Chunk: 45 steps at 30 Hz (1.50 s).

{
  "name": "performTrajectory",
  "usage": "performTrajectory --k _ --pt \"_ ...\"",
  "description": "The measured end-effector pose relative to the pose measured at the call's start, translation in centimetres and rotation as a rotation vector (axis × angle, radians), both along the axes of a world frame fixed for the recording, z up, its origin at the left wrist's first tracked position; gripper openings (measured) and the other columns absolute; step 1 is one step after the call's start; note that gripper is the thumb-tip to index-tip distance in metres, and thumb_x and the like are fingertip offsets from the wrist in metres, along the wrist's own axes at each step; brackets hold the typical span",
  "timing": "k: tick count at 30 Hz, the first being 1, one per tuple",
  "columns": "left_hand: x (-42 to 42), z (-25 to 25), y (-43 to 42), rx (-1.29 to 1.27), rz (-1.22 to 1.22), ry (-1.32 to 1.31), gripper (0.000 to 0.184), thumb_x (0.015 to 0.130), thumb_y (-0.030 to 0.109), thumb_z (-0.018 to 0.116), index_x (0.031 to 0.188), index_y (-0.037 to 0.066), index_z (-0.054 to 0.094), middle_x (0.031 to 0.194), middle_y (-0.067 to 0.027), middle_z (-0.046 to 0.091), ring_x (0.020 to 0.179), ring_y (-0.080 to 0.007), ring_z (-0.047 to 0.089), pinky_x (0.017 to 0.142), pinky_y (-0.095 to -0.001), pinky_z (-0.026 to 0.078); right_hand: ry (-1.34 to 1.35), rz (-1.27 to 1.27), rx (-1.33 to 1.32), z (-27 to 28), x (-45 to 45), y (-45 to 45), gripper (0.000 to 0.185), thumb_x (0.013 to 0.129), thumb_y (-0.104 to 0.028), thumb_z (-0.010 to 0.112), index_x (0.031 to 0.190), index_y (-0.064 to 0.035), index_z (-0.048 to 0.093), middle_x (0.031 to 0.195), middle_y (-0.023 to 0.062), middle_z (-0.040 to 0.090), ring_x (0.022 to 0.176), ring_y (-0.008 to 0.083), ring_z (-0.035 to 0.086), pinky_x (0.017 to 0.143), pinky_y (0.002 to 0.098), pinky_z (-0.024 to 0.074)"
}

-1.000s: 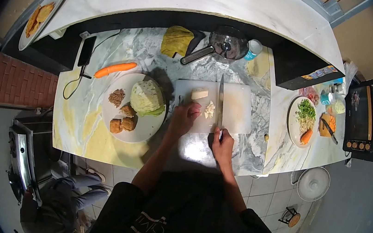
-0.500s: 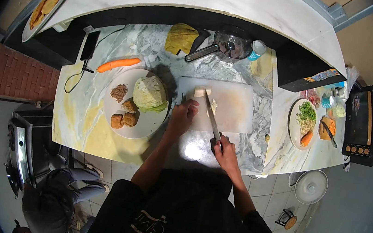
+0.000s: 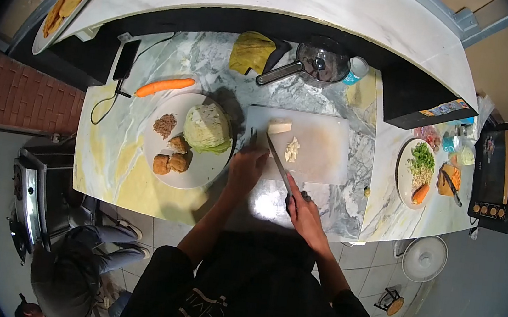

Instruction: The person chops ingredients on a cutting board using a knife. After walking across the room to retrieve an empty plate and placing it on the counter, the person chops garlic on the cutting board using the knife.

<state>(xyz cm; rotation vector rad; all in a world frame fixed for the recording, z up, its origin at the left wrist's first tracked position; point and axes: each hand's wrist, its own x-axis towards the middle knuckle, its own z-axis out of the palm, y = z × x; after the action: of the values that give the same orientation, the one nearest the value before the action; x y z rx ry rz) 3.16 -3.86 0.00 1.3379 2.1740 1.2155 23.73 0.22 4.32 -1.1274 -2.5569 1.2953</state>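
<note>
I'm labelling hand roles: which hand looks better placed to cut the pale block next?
Right, most likely. The right hand already grips the knife, with its tip close to the pale block; the left hand has no knife.

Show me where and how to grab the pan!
Probably by its long dark handle, near the free end, coming from the front. The handle sticks out from the round pan toward the front left, so that end looks easiest to reach.
</note>
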Motion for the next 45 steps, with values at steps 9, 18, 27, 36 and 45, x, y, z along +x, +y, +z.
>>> performTrajectory --k 9,18,27,36,45 --pt "1.4 0.9 -0.9 -0.142 -0.053 0.236 0.019 0.085 0.015 0.060 0.101 0.007 0.067 0.089 -0.0121 0.061 0.086 -0.0311 0.059 0.074 -0.0425 0.048 0.049 0.132 0.051 0.2 -0.5 1.1 0.079 0.081 0.006 0.048 0.149 -0.0179 0.019 0.071 0.0195 0.054 0.064 0.0382 0.053 0.066 0.0441 0.0446" --pt "2.8 -0.3 -1.4 -0.273 -0.098 0.452 0.039 0.091 0.025 0.054 0.125 0.005 0.053 0.098 -0.0138 0.058 0.095 -0.0322 0.057 0.088 -0.0500 0.042 -0.057 0.118 0.044 0.4 -1.2 1.6 0.083 0.075 0.007 0.051 0.149 -0.0145 0.021 0.081 0.0210 0.058 0.071 0.0372 0.056 0.069 0.0458 0.0466" --pt "3.2 -0.8 -1.9 -0.169 -0.044 0.508 0.042 0.085 0.020 0.061 0.122 0.002 0.056 0.092 -0.0092 0.057 0.087 -0.0260 0.055 0.079 -0.0411 0.041 -0.041 0.184 0.160 -0.8 -1.2 1.5 0.083 0.074 0.006 0.053 0.148 -0.0172 0.025 0.081 0.0204 0.058 0.075 0.0370 0.058 0.069 0.0459 0.0485" --pt "3.3 -0.2 -1.9 -0.214 -0.045 0.559 0.041 0.085 0.020 0.060 0.121 0.002 0.056 0.093 -0.0093 0.056 0.088 -0.0267 0.054 0.077 -0.0408 0.041 -0.077 0.189 0.154 -0.3 -1.4 1.1 0.085 0.073 0.005 0.054 0.149 -0.0175 0.022 0.083 0.0218 0.060 0.077 0.0395 0.059 0.070 0.0475 0.0487" --pt "3.6 -0.6 -1.6 -0.213 -0.022 0.625 0.045 0.081 0.016 0.059 0.122 -0.001 0.054 0.097 -0.0088 0.056 0.089 -0.0247 0.055 0.076 -0.0394 0.042 -0.148 0.253 0.300 -0.3 -1.3 0.9 0.088 0.071 0.007 0.055 0.149 -0.0177 0.023 0.086 0.0207 0.060 0.081 0.0385 0.059 0.073 0.0458 0.0511"
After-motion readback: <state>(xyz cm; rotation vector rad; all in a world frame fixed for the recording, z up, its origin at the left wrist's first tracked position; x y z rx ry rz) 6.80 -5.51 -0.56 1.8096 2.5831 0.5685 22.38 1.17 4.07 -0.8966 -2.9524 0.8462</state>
